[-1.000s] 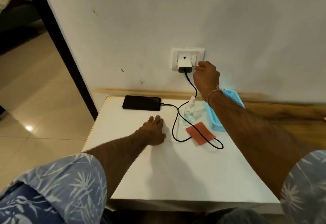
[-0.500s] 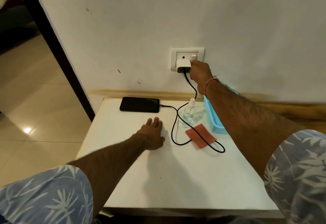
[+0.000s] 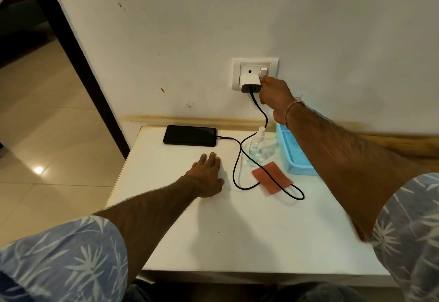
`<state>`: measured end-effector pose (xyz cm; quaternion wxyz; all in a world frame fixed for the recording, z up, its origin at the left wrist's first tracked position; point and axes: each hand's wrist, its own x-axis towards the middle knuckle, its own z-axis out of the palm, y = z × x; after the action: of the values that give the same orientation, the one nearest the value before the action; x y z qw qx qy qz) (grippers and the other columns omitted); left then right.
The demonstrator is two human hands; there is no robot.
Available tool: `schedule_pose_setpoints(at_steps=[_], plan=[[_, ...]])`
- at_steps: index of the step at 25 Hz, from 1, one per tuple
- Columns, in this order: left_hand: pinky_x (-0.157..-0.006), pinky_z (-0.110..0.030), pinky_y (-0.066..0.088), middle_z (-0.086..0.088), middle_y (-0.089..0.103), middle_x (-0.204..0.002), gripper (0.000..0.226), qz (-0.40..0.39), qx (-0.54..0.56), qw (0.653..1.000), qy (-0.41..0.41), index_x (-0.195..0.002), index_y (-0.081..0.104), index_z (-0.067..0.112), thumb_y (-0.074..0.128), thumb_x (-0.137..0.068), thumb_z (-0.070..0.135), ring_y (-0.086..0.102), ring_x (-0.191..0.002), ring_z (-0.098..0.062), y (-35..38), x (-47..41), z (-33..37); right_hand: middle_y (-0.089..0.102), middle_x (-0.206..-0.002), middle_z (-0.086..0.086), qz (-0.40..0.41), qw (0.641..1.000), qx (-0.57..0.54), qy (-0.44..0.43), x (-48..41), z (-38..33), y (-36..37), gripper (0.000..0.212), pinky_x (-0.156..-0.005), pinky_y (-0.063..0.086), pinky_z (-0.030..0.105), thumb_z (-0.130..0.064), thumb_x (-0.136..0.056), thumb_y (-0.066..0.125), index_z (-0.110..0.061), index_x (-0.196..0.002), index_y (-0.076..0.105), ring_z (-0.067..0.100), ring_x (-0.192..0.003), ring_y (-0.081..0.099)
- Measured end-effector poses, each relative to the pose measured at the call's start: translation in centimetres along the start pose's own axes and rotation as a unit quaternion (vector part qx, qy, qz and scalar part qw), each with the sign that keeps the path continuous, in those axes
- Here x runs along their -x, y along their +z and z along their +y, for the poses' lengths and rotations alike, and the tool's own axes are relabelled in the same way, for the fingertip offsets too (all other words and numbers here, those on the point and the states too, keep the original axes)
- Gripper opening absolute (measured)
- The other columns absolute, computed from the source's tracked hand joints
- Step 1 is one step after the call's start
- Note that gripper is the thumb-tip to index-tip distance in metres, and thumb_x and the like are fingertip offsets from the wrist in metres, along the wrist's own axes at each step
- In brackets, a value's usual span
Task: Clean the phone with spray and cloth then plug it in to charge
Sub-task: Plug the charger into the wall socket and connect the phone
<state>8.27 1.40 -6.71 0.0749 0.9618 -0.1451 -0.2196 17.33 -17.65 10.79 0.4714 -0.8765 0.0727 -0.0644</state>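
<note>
A black phone (image 3: pixel 190 135) lies face up at the back of the white table (image 3: pixel 237 235). A black cable (image 3: pixel 235 171) is plugged into its right end and runs up to a white charger adapter (image 3: pixel 249 84) seated in the wall socket plate (image 3: pixel 255 61). My right hand (image 3: pixel 276 95) reaches up to the plate, a fingertip touching the white switch (image 3: pixel 263 72) right of the adapter. My left hand (image 3: pixel 206 178) rests flat on the table in front of the phone. A small clear spray bottle (image 3: pixel 256 145) stands near the wall, and a red cloth (image 3: pixel 272 180) lies under a cable loop.
A light blue plastic basket (image 3: pixel 294 156) sits at the table's back right, partly hidden by my right forearm. A dark door frame (image 3: pixel 78 59) stands left of the table, with tiled floor beyond it. A wooden ledge (image 3: pixel 403 145) runs along the wall at right.
My right hand has shifted slightly left along the socket plate, closer to the adapter and the switch. My left hand, the phone and the cable have stayed where they were.
</note>
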Motion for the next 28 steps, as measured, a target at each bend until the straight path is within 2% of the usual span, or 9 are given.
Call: schedule_pose_setpoints(at_steps=[4,8,10,13,16,20,23,25,28], plan=[[-0.124,-0.045,0.003,-0.007,-0.016,-0.168,0.081,-0.002,0.001,1.000,0.000,-0.159,-0.007,0.014,0.042,-0.102,0.047,-0.014,-0.154,-0.032,0.1,0.3,-0.1,0.066,-0.115,0.006,0.018,0.999,0.014,-0.031,4.7,1.4,-2.0,0.034,-0.096,0.047,0.037,-0.004,-0.086,0.052,-0.012,-0.117,0.062,0.021,-0.104,0.060],[-0.124,-0.046,0.005,-0.009,-0.011,-0.169,0.080,0.006,0.013,1.000,-0.009,-0.160,-0.002,0.011,0.044,-0.103,0.043,-0.010,-0.155,-0.034,-0.5,1.2,0.8,0.068,-0.092,-0.005,0.021,0.988,0.123,-0.093,12.1,6.5,-3.3,0.013,-0.078,0.056,0.035,-0.018,-0.084,0.059,-0.021,-0.096,0.063,0.013,-0.080,0.065],[-0.124,-0.045,0.009,-0.010,-0.001,-0.169,0.080,0.016,0.051,0.998,-0.011,-0.160,0.008,0.010,0.053,-0.100,0.039,-0.004,-0.155,-0.035,-0.7,2.1,1.8,0.068,-0.088,-0.002,-0.022,0.976,0.206,-0.060,14.8,9.5,-3.7,0.010,-0.077,0.054,0.033,-0.023,-0.082,0.062,-0.020,-0.092,0.062,0.017,-0.082,0.064],[-0.118,-0.033,0.023,-0.011,0.031,-0.161,0.074,0.055,0.176,0.983,0.025,-0.152,0.035,0.012,0.070,-0.089,0.028,0.023,-0.149,-0.029,-0.1,4.4,3.7,0.065,-0.103,0.006,-0.133,0.921,0.365,-0.018,17.4,13.4,-3.6,0.030,-0.084,0.052,0.036,-0.030,-0.082,0.064,-0.014,-0.107,0.057,0.025,-0.099,0.061],[-0.102,-0.026,0.034,-0.007,0.052,-0.142,0.056,0.104,0.301,0.947,0.035,-0.139,0.053,0.016,0.074,-0.087,0.023,0.045,-0.133,-0.024,1.5,6.3,5.8,0.063,-0.114,0.007,-0.145,0.898,0.416,0.009,18.5,15.3,-3.3,0.037,-0.088,0.048,0.030,-0.024,-0.086,0.064,-0.015,-0.120,0.052,0.024,-0.105,0.059],[-0.080,-0.022,0.042,0.002,0.062,-0.126,0.027,0.164,0.458,0.873,-0.034,-0.118,0.064,0.018,0.070,-0.092,0.021,0.054,-0.111,-0.013,2.1,7.2,8.1,0.067,-0.104,0.006,-0.103,0.926,0.362,0.016,18.9,14.9,-2.9,0.018,-0.076,0.045,0.026,-0.017,-0.086,0.060,-0.018,-0.105,0.059,0.024,-0.092,0.063],[-0.080,-0.026,0.044,0.005,0.064,-0.116,0.013,0.166,0.523,0.833,-0.070,-0.104,0.062,0.016,0.066,-0.095,0.024,0.057,-0.109,-0.015,1.5,7.1,9.1,0.066,-0.101,0.002,-0.148,0.940,0.303,0.047,19.6,14.3,-3.0,0.033,-0.081,0.050,0.028,-0.034,-0.080,0.071,-0.020,-0.107,0.057,0.022,-0.091,0.064],[-0.076,-0.026,0.044,0.000,0.067,-0.115,0.010,0.156,0.583,0.792,-0.095,-0.098,0.057,0.017,0.062,-0.097,0.025,0.060,-0.104,-0.017,1.0,7.0,9.4,0.067,-0.101,0.002,-0.194,0.934,0.296,0.043,20.2,14.3,-2.9,0.045,-0.082,0.052,0.030,-0.029,-0.077,0.075,-0.019,-0.114,0.053,0.021,-0.090,0.065],[-0.080,-0.028,0.047,-0.009,0.073,-0.109,0.006,0.148,0.649,0.737,-0.120,-0.104,0.052,0.018,0.052,-0.102,0.024,0.066,-0.106,-0.022,0.8,7.1,9.3,0.068,-0.103,0.005,-0.219,0.942,0.253,0.042,21.2,14.0,-2.4,0.040,-0.078,0.052,0.027,-0.018,-0.078,0.073,-0.017,-0.113,0.054,0.019,-0.086,0.065]])
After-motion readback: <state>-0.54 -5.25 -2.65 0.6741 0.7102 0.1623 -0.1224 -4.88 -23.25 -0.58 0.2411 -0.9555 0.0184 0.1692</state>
